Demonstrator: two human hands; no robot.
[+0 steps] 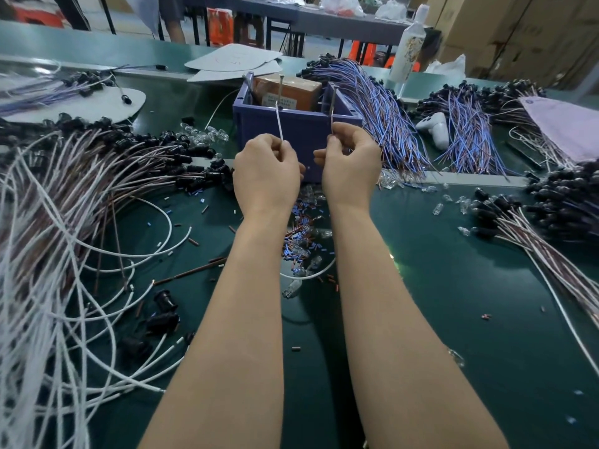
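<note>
My left hand (266, 171) pinches a white wire (278, 123) that rises upright in front of the blue bin (301, 134). A darker, brownish wire (333, 111) stands up from my right hand (351, 163), which pinches it by its lower end. Both hands are raised side by side above the green mat (437, 286), a small gap between them. The wires' lower ends are hidden inside my fingers.
Left lies a big pile of white and brown wires (64, 228) with black sockets. Blue-violet wire bundles (382, 115) lie right of the bin, more sockets (564, 202) far right. Cut sleeve bits (303, 231) and clear bulbs litter the mat. A white bottle (409, 47) stands behind.
</note>
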